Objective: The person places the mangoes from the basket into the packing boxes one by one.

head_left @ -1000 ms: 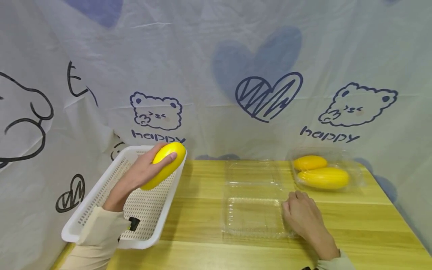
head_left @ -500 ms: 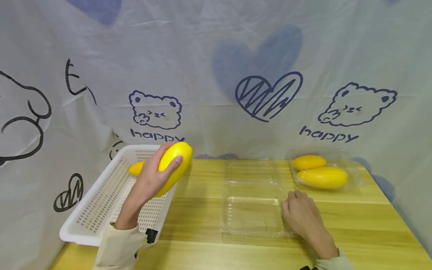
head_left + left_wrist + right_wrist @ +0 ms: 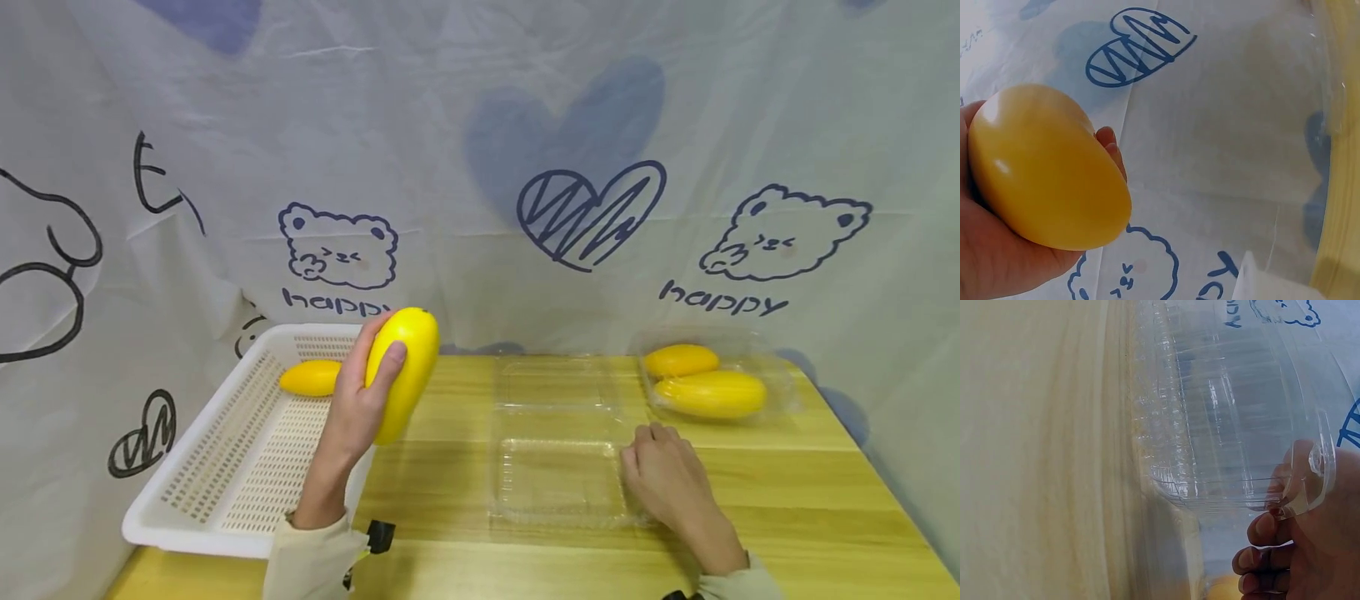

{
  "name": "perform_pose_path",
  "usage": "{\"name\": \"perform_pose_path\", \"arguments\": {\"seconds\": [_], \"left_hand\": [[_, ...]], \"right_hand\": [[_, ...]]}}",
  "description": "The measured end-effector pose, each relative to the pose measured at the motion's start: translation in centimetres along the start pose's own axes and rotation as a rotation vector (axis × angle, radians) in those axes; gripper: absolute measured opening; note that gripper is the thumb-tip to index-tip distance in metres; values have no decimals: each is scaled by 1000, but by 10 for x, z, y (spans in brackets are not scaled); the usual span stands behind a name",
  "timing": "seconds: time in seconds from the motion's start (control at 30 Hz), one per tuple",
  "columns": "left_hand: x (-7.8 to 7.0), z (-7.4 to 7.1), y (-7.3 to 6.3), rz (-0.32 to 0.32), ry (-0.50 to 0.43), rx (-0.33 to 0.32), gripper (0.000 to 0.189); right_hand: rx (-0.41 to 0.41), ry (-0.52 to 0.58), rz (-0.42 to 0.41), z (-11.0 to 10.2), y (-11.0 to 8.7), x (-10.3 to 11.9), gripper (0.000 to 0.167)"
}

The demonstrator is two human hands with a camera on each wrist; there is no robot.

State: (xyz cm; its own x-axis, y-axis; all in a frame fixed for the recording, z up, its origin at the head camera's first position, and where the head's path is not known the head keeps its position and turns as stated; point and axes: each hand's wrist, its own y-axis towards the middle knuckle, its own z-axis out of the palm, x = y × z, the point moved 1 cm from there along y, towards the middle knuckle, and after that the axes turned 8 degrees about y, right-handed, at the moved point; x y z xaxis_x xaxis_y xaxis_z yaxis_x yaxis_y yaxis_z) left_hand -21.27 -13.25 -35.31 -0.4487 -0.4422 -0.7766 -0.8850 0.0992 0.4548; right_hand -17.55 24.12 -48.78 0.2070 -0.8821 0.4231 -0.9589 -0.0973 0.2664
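My left hand (image 3: 352, 412) grips a smooth, oblong yellow fruit (image 3: 411, 367), held tilted upright over the right rim of the white basket. In the left wrist view the fruit (image 3: 1047, 165) fills the palm, with fingertips curling round its far side. My right hand (image 3: 669, 479) is at the right edge of a clear plastic clamshell box (image 3: 558, 479), which lies spread open on the table. The right wrist view shows its thumb and a finger pinching the corner of the box's rim (image 3: 1329, 465). Another yellow fruit (image 3: 309, 378) lies in the basket, partly behind my left hand.
The white perforated basket (image 3: 195, 542) stands at the left. At the back right, another clear box (image 3: 780, 383) holds two yellow fruits (image 3: 712, 394). The wooden table (image 3: 825, 517) ends at a printed cloth (image 3: 450, 250) hung behind and at the left.
My left hand has carried the fruit rightward from over the basket to its right rim, turning it more upright. The fruit in the basket has come into view. My right hand stays put.
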Motion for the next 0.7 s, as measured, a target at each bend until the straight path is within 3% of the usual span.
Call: {"name": "perform_pose_path", "arguments": {"seconds": [0.23, 0.7], "left_hand": [[3, 16, 0, -22, -64, 7, 45], [12, 38, -2, -67, -89, 71, 43]], "right_hand": [[-6, -7, -5, 2, -1, 0, 25], [-35, -30, -11, 0, -1, 0, 23]]}}
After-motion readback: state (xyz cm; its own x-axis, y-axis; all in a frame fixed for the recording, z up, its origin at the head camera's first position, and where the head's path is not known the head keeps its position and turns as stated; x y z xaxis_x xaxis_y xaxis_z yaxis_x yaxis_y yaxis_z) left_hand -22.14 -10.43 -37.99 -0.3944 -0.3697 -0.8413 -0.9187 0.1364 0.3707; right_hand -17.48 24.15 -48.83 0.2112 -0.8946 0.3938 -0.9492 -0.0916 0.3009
